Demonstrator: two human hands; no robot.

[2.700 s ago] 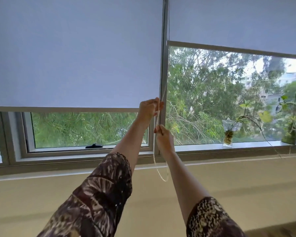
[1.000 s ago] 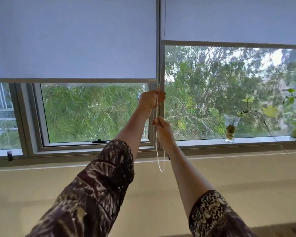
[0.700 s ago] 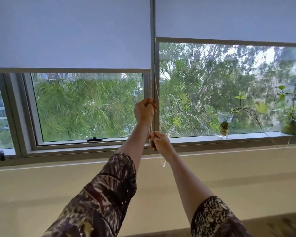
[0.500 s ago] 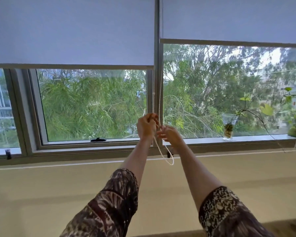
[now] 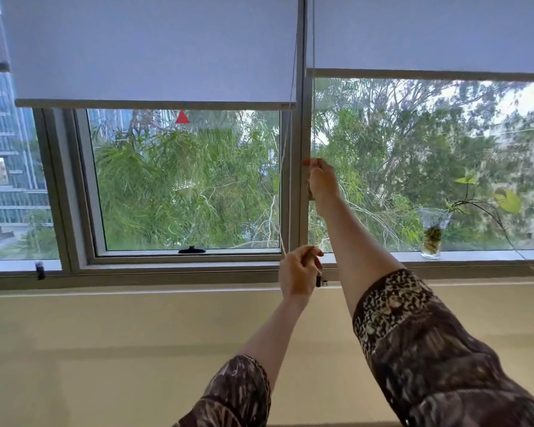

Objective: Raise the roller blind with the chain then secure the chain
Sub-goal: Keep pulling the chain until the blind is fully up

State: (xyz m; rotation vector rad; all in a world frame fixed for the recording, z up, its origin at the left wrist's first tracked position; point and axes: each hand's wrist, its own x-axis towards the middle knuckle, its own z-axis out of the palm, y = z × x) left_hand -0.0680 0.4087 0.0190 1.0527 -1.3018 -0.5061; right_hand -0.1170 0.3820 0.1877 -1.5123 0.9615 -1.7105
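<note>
Head view: roller blind (image 5: 154, 50) up, hem above left pane. Chain (image 5: 285, 192) hangs vertical along mullion (image 5: 302, 134). Left hand (image 5: 298, 274) low at sill, fingers pinching chain's bottom. Right hand (image 5: 321, 180) high, right of chain, fingers curled at mullion; grip unclear. Left nearer for securing.

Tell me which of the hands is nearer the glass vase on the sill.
The right. The right hand is raised at the window frame, left of and above the glass vase. The left hand sits lower and further left, gripping the chain.
</note>
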